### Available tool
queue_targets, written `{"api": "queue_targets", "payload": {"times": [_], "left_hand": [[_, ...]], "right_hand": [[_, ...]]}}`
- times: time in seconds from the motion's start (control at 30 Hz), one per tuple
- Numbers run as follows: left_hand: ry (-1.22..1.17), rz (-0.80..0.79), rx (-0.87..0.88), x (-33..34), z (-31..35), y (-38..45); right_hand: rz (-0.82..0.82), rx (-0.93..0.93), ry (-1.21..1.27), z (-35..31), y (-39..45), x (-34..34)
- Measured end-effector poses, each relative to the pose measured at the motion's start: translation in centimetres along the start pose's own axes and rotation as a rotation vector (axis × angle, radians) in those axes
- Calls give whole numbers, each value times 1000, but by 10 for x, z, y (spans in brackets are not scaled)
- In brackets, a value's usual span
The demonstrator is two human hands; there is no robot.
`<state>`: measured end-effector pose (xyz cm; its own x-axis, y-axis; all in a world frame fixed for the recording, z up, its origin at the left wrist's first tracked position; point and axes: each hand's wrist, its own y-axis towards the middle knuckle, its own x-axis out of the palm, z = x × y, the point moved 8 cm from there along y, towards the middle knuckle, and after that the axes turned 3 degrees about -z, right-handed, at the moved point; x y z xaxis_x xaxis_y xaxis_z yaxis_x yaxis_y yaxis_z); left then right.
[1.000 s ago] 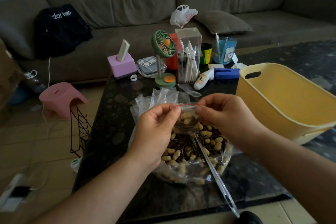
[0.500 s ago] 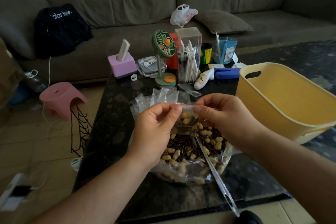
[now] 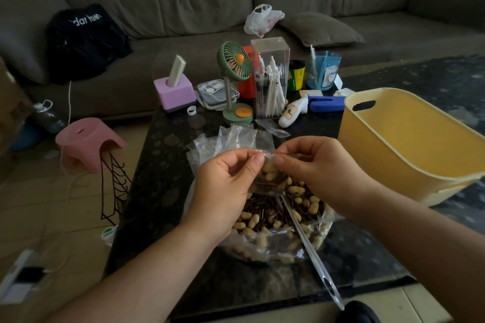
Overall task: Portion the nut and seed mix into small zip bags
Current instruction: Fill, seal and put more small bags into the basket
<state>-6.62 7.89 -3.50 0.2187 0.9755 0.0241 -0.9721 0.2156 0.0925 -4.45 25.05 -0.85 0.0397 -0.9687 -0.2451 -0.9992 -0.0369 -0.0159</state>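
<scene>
A small clear zip bag (image 3: 270, 179), part-filled with peanuts and dark seeds, hangs between my hands above the big open bag of nut and seed mix (image 3: 278, 220). My left hand (image 3: 225, 186) pinches its top strip from the left, and my right hand (image 3: 315, 168) pinches the same strip from the right, fingertips almost meeting at the red seal line. A clear plastic scoop (image 3: 312, 254) lies in the mix, its handle pointing toward the table's near edge. Several empty zip bags (image 3: 231, 139) lie just behind my hands.
A yellow plastic basket (image 3: 409, 144) stands at the right on the dark stone table (image 3: 162, 191). Further back are a green desk fan (image 3: 235, 65), a clear pen box (image 3: 270, 78), a purple holder (image 3: 174, 92) and a white bottle (image 3: 291, 111). A pink stool (image 3: 86, 141) sits on the floor at the left.
Both hands have lifted the small bag a little and shifted their pinch along the top, so the red seal strip now shows between the fingertips.
</scene>
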Motion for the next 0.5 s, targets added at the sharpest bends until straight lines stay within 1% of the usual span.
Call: {"api": "queue_targets", "payload": {"times": [0.17,0.43,0.5], "left_hand": [[7,-10,7,3,3,-2],[-44,-7,-9,6,5,-3],[-57,-8,-11,6,4,-4]], "right_hand": [[27,-6,58,1,1,-1],[36,-15,65,1,0,0],[12,-28,36,-2,0,4]]}}
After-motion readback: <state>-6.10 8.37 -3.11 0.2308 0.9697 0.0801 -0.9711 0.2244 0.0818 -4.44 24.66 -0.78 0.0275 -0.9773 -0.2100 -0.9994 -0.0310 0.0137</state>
